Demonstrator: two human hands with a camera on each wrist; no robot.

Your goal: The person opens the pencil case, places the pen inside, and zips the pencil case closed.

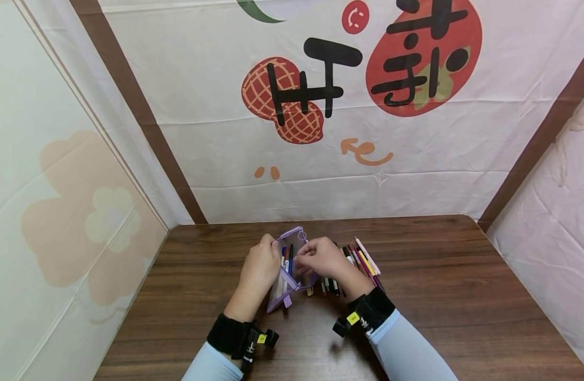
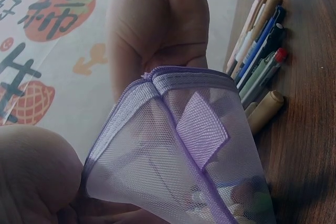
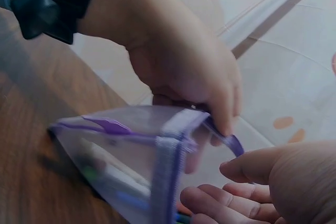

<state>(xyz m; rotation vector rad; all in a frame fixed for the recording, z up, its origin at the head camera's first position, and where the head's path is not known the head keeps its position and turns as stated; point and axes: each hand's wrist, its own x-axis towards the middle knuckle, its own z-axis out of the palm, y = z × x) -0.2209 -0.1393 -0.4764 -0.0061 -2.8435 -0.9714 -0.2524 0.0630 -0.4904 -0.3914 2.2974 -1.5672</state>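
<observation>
Left hand, thumb and fingers pinching the upper rim of a purple-edged mesh pouch. The pouch stands between the hands, mouth spread, with several pens inside. Right hand at the mouth, fingers loosely bent, thumb apart from them. Beside and partly beneath the right hand, a row of loose pens lies on the wooden table.

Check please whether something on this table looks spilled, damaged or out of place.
Nothing stands out. The left hand grips the purple mesh pouch by its rim, the loose pens lie roughly side by side, and no tear is visible.
</observation>
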